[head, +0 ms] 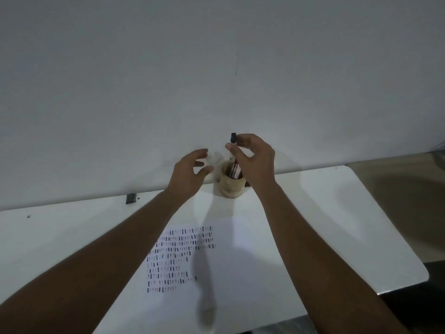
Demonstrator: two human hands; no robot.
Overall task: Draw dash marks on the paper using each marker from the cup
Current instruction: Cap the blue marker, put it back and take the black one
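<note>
A tan cup (230, 188) stands at the back of the white table, with several markers (234, 170) upright in it. My right hand (255, 157) is above the cup, fingers pinched on a marker with a dark cap (233, 138) that is partly lifted out. My left hand (190, 174) hovers just left of the cup, fingers spread and holding nothing. The paper (183, 257) lies nearer to me, between my forearms, covered with rows of short dark and reddish dash marks.
The white table (325, 225) butts against a plain wall; its right edge and rounded corner fall off to a floor. A small dark object (131, 198) sits at the table's back edge on the left.
</note>
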